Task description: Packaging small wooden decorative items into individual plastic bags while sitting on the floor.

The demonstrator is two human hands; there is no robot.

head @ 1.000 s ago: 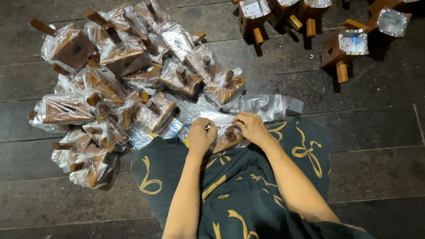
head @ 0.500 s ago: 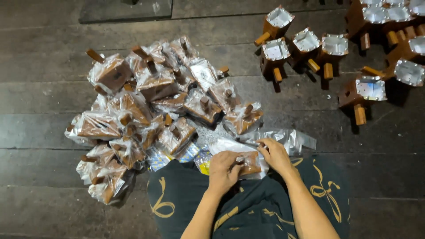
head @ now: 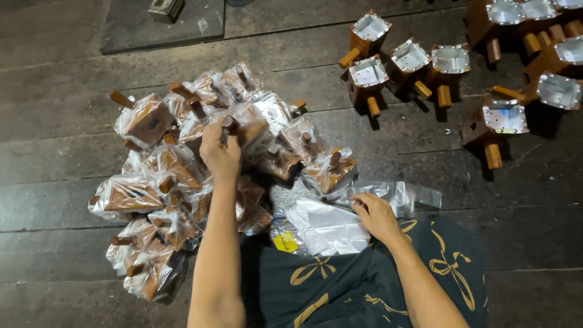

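Observation:
My left hand [head: 220,152] is stretched forward over a heap of bagged wooden blocks [head: 176,182] and grips one bagged wooden block [head: 246,130] by its peg, on top of the heap. My right hand [head: 376,215] rests near my lap, its fingers on a stack of empty clear plastic bags [head: 331,228] lying on my dark patterned cloth [head: 358,285]. Each bagged piece is a brown wooden box with round pegs, wrapped in clear plastic.
Several unwrapped wooden blocks with metal-lined tops [head: 413,61] stand on the dark plank floor [head: 61,146] at the upper right. A flat dark slab [head: 158,27] with a small metal box [head: 165,8] lies at the top left. A yellow-labelled packet [head: 285,240] sits by the bags.
My left hand left my lap and reached forward onto the heap with a bagged block. My right hand stayed on the empty bags. The view shifted down and closer.

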